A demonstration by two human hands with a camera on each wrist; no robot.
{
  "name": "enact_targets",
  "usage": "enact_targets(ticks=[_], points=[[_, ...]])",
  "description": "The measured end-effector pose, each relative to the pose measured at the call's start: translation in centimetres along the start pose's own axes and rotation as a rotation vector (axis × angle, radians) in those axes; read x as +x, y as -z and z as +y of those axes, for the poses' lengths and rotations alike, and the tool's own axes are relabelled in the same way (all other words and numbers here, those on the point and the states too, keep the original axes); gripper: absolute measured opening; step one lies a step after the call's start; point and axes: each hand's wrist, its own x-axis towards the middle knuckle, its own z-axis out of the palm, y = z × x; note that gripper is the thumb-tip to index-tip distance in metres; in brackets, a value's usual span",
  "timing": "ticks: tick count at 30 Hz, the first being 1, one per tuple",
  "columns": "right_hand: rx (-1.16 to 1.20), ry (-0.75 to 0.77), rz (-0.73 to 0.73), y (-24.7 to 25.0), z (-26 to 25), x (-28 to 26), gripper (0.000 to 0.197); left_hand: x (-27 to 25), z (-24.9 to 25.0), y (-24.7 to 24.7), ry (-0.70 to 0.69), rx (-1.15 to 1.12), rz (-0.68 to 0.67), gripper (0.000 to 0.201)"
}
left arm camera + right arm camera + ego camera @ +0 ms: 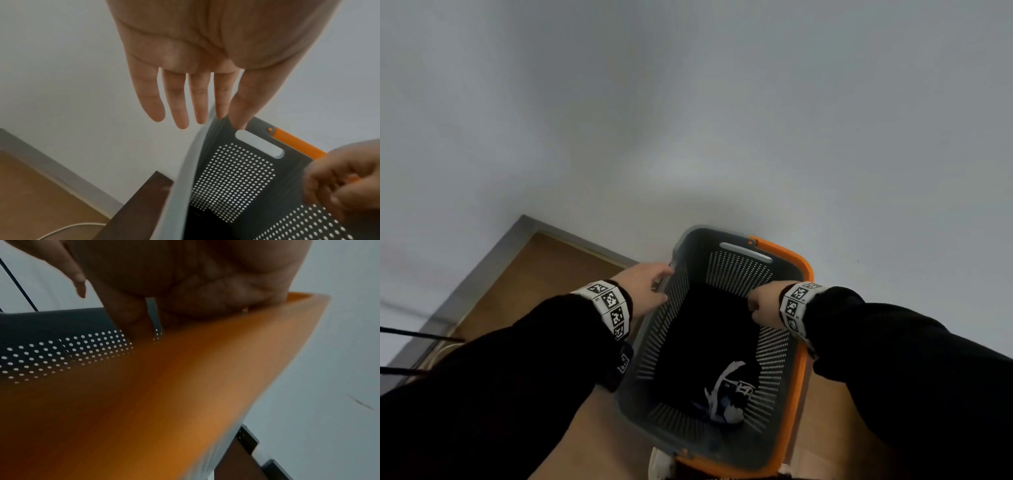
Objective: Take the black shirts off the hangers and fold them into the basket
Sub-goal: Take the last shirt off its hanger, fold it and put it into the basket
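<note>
A grey perforated basket (779,356) with an orange rim (803,263) stands on the floor against the wall. A black shirt (705,342) with a white print lies folded inside it. My left hand (649,287) is at the basket's left rim, fingers straight; in the left wrist view the left hand (226,113) has its thumb over the inside and its fingers outside the basket (232,178) wall. My right hand (762,305) grips the right rim. The right wrist view shows the right hand (185,296) with its fingers curled over the orange rim (185,386).
A white wall rises behind the basket, with a grey skirting board (482,270) and wooden floor (544,274) to the left. A dark wooden piece (144,203) and a white cable (61,230) lie left of the basket. Thin black rods (414,337) cross the far left.
</note>
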Motion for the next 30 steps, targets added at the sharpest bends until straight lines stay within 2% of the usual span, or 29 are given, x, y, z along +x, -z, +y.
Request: enact_targets(ticks=[4,7,11,14,17,21,24,30], points=[[0.075,0.025,0.087,3.4,-1.4,0.0,0.027,-3.3,-1.5,0.2,0.079,-0.088,0.014,0.049],[0.168,0.137,0.192,6.4,-4.3,-0.4,0.016,-5.9,-2.0,1.3,0.141,-0.08,0.085,0.039],[0.321,0.321,0.341,9.6,-11.0,-1.6,0.015,-10.5,-2.9,3.6,0.197,-0.168,0.24,0.031],[0.445,0.451,0.379,10.6,-16.9,-2.7,0.017,-15.2,-3.8,5.0,0.236,-0.23,0.368,0.029],[0.571,0.575,0.397,10.6,-22.9,-4.1,0.017,-20.5,-5.4,5.7,0.292,-0.282,0.487,0.027],[0.704,0.717,0.345,10.1,-30.7,-7.1,0.016,-28.3,-8.7,4.9,0.373,-0.428,0.674,0.02],[0.718,0.806,0.329,8.8,-36.8,-9.6,0.016,-34.6,-11.3,3.6,0.406,-0.5,0.812,0.019],[0.671,0.93,0.31,2.7,-50.0,-15.3,0.019,-48.9,-17.4,-1.4,0.482,-0.64,0.957,0.018]])
